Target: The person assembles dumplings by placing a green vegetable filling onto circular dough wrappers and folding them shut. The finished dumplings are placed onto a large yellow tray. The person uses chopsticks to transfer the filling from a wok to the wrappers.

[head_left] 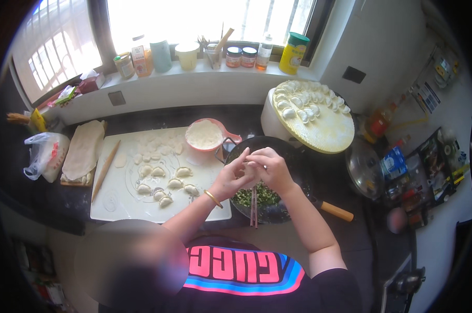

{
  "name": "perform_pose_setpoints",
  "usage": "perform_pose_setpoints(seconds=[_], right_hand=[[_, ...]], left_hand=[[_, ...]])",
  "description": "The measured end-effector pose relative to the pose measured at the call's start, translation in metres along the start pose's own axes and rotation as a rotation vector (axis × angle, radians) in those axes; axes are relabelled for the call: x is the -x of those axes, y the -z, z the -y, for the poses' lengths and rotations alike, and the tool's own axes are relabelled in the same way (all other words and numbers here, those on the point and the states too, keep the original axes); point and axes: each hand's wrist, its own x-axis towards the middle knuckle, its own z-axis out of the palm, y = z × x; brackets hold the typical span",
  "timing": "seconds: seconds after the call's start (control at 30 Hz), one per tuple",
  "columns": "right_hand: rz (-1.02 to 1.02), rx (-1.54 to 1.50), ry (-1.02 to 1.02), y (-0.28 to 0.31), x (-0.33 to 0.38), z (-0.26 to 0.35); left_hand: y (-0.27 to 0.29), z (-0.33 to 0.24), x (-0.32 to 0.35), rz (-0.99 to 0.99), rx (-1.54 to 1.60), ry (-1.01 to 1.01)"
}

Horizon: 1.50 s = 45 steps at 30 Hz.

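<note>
Head view: both hands meet over the dark wok (pixel 290 156) near the middle of the counter. The left hand (pixel 233 177), with a gold bangle (pixel 213 199) on its wrist, and the right hand (pixel 271 168) have their fingertips pressed together around a small pale piece, probably a dumpling (pixel 251 163); it is mostly hidden between the fingers, so I cannot tell its shape. Both hands are closed on it, and it sits just between the two thumbs, above the green filling (pixel 262 196) in the wok. A pair of chopsticks (pixel 253 206) rests on the near rim of the wok, touching the filling. To the left lies a white board (pixel 116 201) with folded dumplings and flat wrappers, and a rolling pin (pixel 105 170) beside its left edge. A pink bowl of flour (pixel 205 134) stands at the far side of the board. Far right, a round tray (pixel 324 130) holds finished dumplings.
</note>
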Motion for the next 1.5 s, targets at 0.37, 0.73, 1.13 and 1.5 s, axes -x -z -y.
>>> perform_pose_setpoints(seconds=[0.37,0.73,1.13,1.5], right_hand=[[-0.065,0.052,0.021,-0.010,0.002,0.002],[-0.136,0.008,-0.073,-0.018,0.019,-0.003],[-0.196,0.058,-0.127,-0.023,0.033,0.001],[-0.185,0.099,-0.152,-0.026,0.039,0.001]], left_hand=[[-0.004,0.012,0.001,-0.052,0.048,-0.044],[-0.008,0.023,0.002,-0.067,0.090,-0.057],[-0.015,0.031,0.002,-0.073,0.194,-0.016],[-0.013,0.041,0.003,-0.082,0.151,0.035]])
